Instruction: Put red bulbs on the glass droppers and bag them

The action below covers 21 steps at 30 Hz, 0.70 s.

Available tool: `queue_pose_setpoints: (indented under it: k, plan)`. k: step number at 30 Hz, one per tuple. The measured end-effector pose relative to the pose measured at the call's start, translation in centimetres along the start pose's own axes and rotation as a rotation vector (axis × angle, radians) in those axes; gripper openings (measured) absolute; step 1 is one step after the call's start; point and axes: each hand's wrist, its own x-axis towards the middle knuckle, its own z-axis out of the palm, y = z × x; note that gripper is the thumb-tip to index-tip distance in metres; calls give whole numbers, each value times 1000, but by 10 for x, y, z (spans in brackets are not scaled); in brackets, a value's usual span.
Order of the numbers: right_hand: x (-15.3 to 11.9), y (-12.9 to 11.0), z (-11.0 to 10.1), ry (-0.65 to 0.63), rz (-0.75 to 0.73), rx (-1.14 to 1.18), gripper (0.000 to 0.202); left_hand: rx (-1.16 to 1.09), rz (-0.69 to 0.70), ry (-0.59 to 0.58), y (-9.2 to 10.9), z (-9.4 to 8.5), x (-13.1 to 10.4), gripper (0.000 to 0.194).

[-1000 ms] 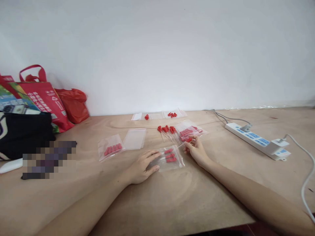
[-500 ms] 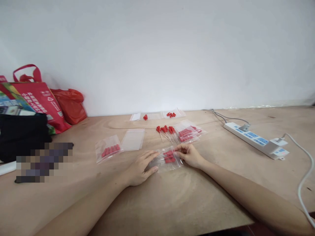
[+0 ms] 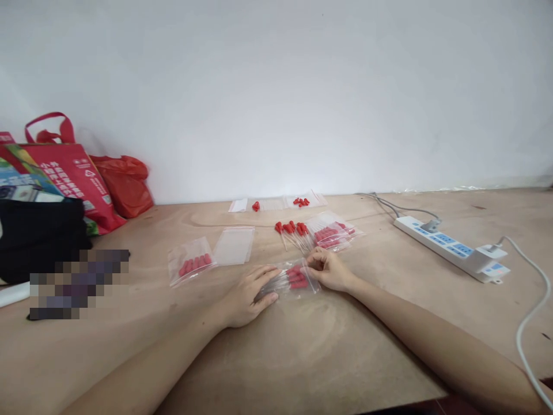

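Note:
A clear zip bag (image 3: 311, 283) lies between my hands, holding several droppers with red rubber bulbs (image 3: 297, 276) and clear stems pointing left. My left hand (image 3: 254, 291) rests over the stem end, fingers stretched along the top, thumb apart at the near edge. At the bulb end, my right hand (image 3: 324, 268) has thumb and curled fingers closed on the bag's edge; the exact pinch is partly hidden. Just beyond are loose red-bulbed droppers (image 3: 290, 228) and a filled bag (image 3: 332, 233). Another filled bag (image 3: 192, 262) lies to the left, beside flat bags (image 3: 234, 245).
At the back by the wall lie more red-bulbed droppers (image 3: 301, 202) and a small flat bag (image 3: 238, 205). A white power strip (image 3: 449, 245) with plugs and cables is at the right. Red carrier bags (image 3: 123, 181) and a black cloth item (image 3: 41, 239) stand at the left.
My right hand has shifted slightly at the bag's right end, its fingers curled more. My left hand has stayed put, and more of the stems shows beside it.

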Motion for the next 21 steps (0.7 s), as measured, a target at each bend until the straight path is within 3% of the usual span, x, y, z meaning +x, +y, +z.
queue_pose_setpoints:
  k: [5, 8, 11, 15, 21]
  plan:
    - [-2, -2, -3, -27, -6, -118, 11, -3, 10, -12, -1, 0, 0, 43]
    - [-1, -3, -7, -99, -6, -164, 18, 1, 13, -27, 0, 0, 1, 40]
    - [5, 1, -15, -16, 94, -236, 21, -2, 20, -11, 0, -1, 0, 39]
    - [25, 6, -24, 112, 179, -369, 17, -12, 23, 3, -1, -1, 0, 39]
    - [69, -3, -14, 74, 411, -606, 28, -20, 19, -7, -2, 0, 0, 41]
